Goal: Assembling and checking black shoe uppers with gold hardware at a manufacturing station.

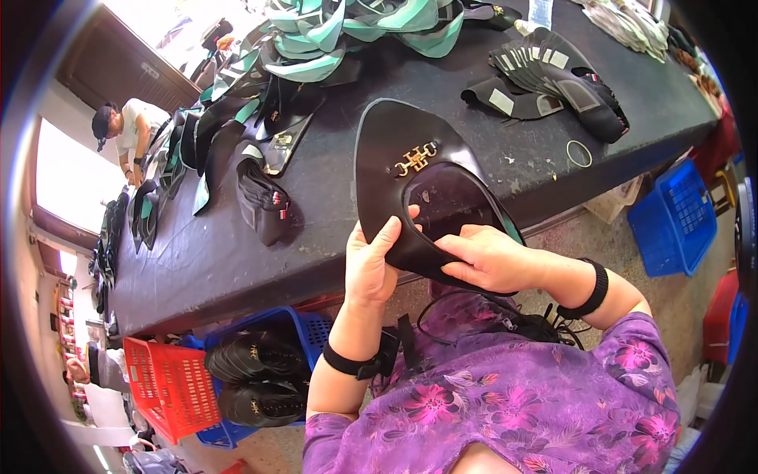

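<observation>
Both hands gripping a black shoe upper above the near bench edge

Left hand [369, 265] clasps the black shoe upper [410, 178] at its lower left rim, thumb over the opening; right hand [489, 257] pinches the lower right rim. A gold buckle [416, 159] sits on its pointed front. Dark bench [332, 189] beyond carries green-and-black pieces [332, 35], a stack of black pieces [553, 75]; blue basket [272, 359] of shoes, red basket [170, 387] below

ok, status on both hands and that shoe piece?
Left hand and right hand both grip the black shoe upper, lifted above the dark table. Gold buckle faces up. Nothing in the way.
</observation>
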`<state>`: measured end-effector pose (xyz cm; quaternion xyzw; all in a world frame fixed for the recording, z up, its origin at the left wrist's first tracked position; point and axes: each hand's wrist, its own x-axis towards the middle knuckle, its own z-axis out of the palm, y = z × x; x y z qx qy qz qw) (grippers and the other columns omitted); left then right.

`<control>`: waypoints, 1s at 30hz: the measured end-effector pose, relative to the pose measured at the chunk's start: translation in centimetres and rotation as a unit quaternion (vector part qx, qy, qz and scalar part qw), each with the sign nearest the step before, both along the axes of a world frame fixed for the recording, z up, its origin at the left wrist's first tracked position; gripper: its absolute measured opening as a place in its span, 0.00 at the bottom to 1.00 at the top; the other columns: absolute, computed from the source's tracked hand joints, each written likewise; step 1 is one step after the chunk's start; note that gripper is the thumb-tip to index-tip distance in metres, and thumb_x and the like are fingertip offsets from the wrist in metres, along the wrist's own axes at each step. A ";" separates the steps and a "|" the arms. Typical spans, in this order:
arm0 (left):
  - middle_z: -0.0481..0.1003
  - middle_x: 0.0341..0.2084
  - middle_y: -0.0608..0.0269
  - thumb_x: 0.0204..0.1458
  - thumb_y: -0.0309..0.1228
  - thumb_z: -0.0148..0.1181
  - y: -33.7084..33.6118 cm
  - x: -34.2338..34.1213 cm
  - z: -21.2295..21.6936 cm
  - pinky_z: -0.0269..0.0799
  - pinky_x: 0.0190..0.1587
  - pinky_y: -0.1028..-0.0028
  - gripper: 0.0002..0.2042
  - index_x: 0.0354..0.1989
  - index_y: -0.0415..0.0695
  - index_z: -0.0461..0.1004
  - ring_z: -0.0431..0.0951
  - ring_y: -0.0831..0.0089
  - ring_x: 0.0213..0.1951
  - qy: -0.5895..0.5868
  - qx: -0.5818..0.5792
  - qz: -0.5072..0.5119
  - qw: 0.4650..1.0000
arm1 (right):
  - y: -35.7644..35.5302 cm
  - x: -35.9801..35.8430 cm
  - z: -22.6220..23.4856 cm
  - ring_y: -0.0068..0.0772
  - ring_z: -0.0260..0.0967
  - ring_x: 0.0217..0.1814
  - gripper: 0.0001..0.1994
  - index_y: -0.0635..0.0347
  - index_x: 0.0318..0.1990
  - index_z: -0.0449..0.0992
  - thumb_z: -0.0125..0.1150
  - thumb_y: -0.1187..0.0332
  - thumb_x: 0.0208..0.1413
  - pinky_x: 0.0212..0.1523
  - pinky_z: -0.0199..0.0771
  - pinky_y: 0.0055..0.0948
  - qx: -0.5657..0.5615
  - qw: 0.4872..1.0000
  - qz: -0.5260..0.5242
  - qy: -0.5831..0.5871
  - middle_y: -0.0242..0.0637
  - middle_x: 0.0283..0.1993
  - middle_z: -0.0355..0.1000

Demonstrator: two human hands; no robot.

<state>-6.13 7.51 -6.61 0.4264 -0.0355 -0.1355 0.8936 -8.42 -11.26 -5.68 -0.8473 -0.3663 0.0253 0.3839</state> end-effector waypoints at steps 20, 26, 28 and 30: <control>0.73 0.32 0.62 0.48 0.23 0.54 2.9 2.1 0.4 0.76 0.24 0.76 0.11 0.41 0.41 0.68 0.75 0.75 0.27 -0.123 0.072 0.015 0.990 | -5.7 9.0 -0.8 0.23 0.63 0.48 0.26 0.65 0.53 0.59 0.59 0.69 0.47 0.51 0.60 0.23 0.381 0.851 0.028 0.360 0.36 0.47 0.66; 0.73 0.29 0.61 0.47 0.22 0.53 3.0 1.6 1.4 0.74 0.20 0.79 0.09 0.39 0.40 0.68 0.74 0.76 0.24 -0.101 0.167 0.036 0.980 | -3.4 8.2 -0.6 0.22 0.64 0.44 0.22 0.65 0.47 0.67 0.63 0.67 0.43 0.50 0.59 0.23 0.402 0.839 0.051 0.362 0.32 0.43 0.69; 0.73 0.29 0.61 0.47 0.23 0.54 3.2 1.6 1.5 0.74 0.21 0.78 0.10 0.40 0.39 0.68 0.74 0.76 0.24 -0.105 0.168 0.030 0.980 | -3.2 8.1 -0.7 0.22 0.65 0.42 0.20 0.65 0.44 0.68 0.63 0.67 0.43 0.47 0.61 0.22 0.403 0.838 0.038 0.367 0.33 0.41 0.70; 0.73 0.29 0.60 0.47 0.24 0.55 3.3 1.5 1.8 0.75 0.22 0.77 0.11 0.40 0.38 0.67 0.74 0.77 0.24 -0.113 0.165 0.022 0.980 | -3.5 8.1 -0.9 0.22 0.66 0.40 0.18 0.65 0.42 0.70 0.63 0.68 0.42 0.45 0.64 0.22 0.377 0.828 0.041 0.413 0.34 0.39 0.71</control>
